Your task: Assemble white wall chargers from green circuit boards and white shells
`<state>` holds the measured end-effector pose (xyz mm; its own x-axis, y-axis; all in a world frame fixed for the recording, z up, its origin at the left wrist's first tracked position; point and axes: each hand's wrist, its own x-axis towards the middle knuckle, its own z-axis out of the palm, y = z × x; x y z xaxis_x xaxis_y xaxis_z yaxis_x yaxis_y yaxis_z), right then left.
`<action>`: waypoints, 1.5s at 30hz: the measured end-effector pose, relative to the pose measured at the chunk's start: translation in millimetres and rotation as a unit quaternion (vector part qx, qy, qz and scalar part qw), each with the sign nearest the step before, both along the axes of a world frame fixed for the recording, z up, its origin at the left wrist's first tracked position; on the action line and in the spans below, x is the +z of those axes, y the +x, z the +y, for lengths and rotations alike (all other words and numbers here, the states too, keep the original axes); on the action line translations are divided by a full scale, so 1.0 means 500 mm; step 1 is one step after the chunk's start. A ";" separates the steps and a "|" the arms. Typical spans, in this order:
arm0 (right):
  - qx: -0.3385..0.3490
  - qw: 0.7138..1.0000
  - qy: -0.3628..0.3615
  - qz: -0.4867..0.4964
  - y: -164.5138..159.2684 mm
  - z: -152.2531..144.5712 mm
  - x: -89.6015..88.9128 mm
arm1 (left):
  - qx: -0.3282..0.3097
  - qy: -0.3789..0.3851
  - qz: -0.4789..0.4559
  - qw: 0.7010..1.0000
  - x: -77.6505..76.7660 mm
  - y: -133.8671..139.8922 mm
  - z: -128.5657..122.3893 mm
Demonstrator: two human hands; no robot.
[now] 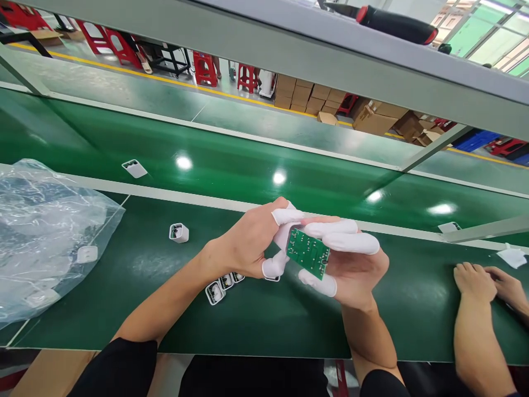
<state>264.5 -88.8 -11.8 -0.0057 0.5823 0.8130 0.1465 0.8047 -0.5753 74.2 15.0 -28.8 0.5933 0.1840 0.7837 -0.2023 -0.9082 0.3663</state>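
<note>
A green circuit board (308,253) is held up over the bench, its soldered face toward me. My right hand (355,264) has white finger cots on and grips the board between thumb and fingers. My left hand (252,237), also with white cots, is closed at the board's left end around what looks like a white plastic housing (283,236), mostly hidden by the fingers. Below my left wrist stand several small white housings (215,293) with parts inside, partly covered by the forearm. Another white housing (178,232) stands alone to the left.
A clear plastic bag (49,237) with white pieces lies at left. White housings lie on the green belt, one at far left (134,169) and one at right (449,227). A co-worker's hands (475,281) rest at right. A shelf beam (330,60) crosses above, carrying a black-and-red-handled tool (397,25).
</note>
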 end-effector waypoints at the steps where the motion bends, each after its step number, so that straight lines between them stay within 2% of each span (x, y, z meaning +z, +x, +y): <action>1: 0.004 1.000 0.004 0.001 -0.001 0.000 0.001 | -0.002 0.000 0.001 1.000 -0.001 0.000 0.000; 12: -0.025 1.000 -0.007 -0.018 0.004 -0.004 0.003 | -0.010 0.004 -0.007 1.000 0.002 0.000 0.000; 30: -0.004 0.999 -0.031 -0.012 0.004 -0.003 0.000 | 0.002 0.015 -0.013 1.000 0.006 -0.001 -0.002; 38: -0.075 0.996 -0.024 -0.049 0.004 0.001 -0.013 | 0.002 0.012 -0.007 1.000 0.003 0.005 -0.002; 42: -0.126 0.984 0.020 -0.123 0.011 0.004 -0.011 | -0.054 -0.049 -0.019 0.997 0.000 0.004 -0.004; 45: -0.108 0.978 0.036 -0.174 0.026 0.002 -0.004 | -0.110 -0.188 0.022 0.976 0.005 -0.008 -0.017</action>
<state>277.7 -87.8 -14.0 -0.1715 0.5419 0.8228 0.4946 0.7696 -0.4038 70.3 6.6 -26.2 0.6824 0.3173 0.6585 -0.3543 -0.6443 0.6777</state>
